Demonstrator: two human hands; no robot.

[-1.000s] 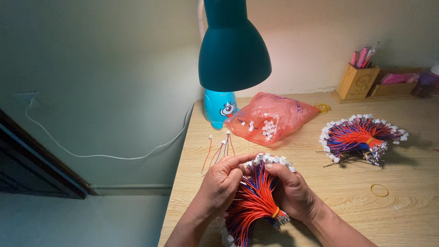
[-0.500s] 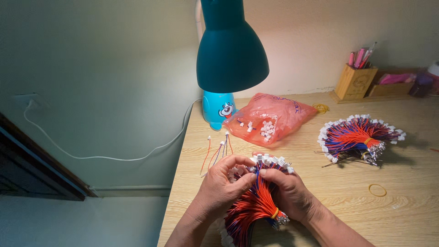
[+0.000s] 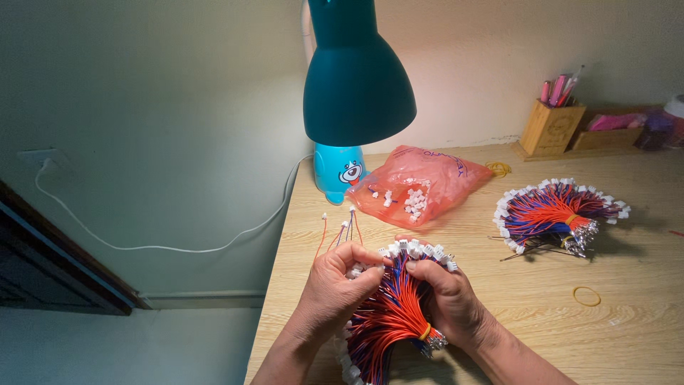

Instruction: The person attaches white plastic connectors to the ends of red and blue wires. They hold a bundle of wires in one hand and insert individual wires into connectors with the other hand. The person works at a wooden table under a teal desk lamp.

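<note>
The wire bundle (image 3: 392,321), red and blue with white plugs, is gripped by both hands at the counter's (image 3: 641,335) near edge. The left hand (image 3: 335,285) pinches plugs at its fanned end; the right hand (image 3: 445,296) clasps the bundle beside it.

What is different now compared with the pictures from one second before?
Very little. Both hands, left and right, keep holding the fanned bundle of red and blue wires; only the fingers shifted slightly at its white connector ends. The second wire bundle, orange bag, teal lamp and loose wires stayed put.

The wire bundle (image 3: 388,324) runs off the bottom edge (its lower connectors probably hidden).
</note>
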